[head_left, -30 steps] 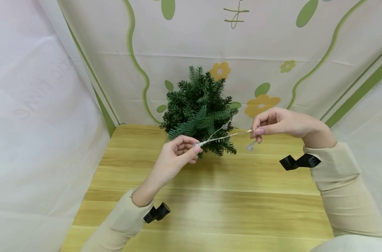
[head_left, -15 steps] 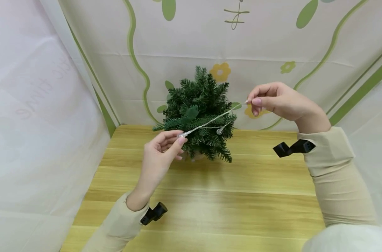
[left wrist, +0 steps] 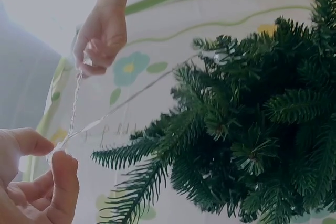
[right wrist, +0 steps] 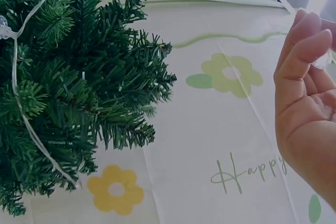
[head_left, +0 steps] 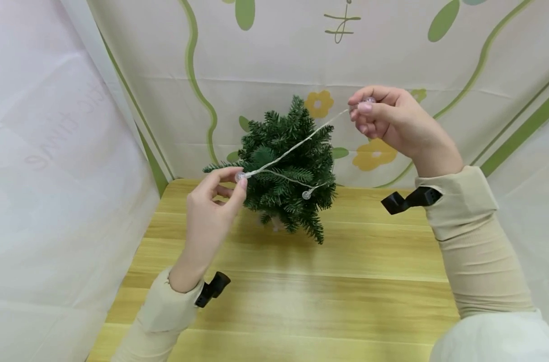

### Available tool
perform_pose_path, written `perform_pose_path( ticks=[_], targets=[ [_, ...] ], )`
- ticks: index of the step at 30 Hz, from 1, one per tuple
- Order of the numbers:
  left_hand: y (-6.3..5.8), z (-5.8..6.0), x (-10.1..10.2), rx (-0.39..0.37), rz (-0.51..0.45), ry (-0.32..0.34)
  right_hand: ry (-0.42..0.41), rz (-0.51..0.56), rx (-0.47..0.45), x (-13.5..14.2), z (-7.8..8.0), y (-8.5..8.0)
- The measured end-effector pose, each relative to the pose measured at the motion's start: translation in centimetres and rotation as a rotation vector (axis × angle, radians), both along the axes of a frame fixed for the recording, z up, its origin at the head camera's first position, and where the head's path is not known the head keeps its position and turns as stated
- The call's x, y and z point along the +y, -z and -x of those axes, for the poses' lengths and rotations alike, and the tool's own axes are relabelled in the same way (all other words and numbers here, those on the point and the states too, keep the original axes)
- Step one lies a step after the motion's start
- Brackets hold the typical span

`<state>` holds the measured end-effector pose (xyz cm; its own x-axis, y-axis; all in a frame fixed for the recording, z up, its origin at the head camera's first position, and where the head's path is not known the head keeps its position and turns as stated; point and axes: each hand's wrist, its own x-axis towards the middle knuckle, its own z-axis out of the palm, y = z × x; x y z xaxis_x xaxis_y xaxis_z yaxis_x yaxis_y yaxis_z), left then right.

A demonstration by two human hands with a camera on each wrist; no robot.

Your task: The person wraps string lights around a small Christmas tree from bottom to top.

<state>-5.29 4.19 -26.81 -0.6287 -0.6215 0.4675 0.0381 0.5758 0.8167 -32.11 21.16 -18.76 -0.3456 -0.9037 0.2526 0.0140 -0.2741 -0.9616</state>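
A small green artificial Christmas tree (head_left: pixel 279 151) stands on the wooden table. Between the hands, a thin clear string of lights (head_left: pixel 301 143) slants up to the right, in front of the tree. My left hand (head_left: pixel 211 201) pinches a round clear bulb (head_left: pixel 240 176) on it between thumb and fingertips, left of the tree. Higher up at the right, my right hand (head_left: pixel 403 118) pinches the other end, where a clear bulb (head_left: pixel 369 100) shows at the fingers. A looser strand carrying another bulb (head_left: pixel 306 194) runs against the branches. In the right wrist view, wire (right wrist: pixel 32 132) trails down the foliage.
Behind the tree hangs a pale cloth backdrop (head_left: pixel 265 55) with printed flowers and vines. A white cloth wall (head_left: pixel 39 201) closes the left side. The wood-grain table (head_left: pixel 292 301) stretches in front of the tree.
My right hand has risen, carrying its end of the string upward. My left hand has moved left and up with the bulb. The tree has tilted or turned somewhat.
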Motion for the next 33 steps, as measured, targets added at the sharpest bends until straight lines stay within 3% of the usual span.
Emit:
perform_pose_path(
  ticks=[3,9,19,25,33],
  targets=[
    [-0.3,0.3,0.1,-0.026,-0.061,-0.024,-0.046,0.011,-0.001,-0.5,0.5,-0.2],
    [-0.6,0.5,-1.2,-0.039,-0.089,-0.018,-0.023,-0.015,0.018,-1.2,0.4,-0.6],
    [-1.0,1.1,-3.1,-0.033,-0.107,-0.043,-0.093,-0.01,-0.089,-2.8,0.8,-1.0],
    [-1.5,1.6,-3.8,-0.022,-0.095,-0.066,-0.012,0.003,-0.115,-3.9,0.8,-1.3],
    [-2.8,2.7,-4.5,-0.051,0.032,-0.097,0.073,0.052,-0.219,-4.9,1.0,-1.5]
  ],
)
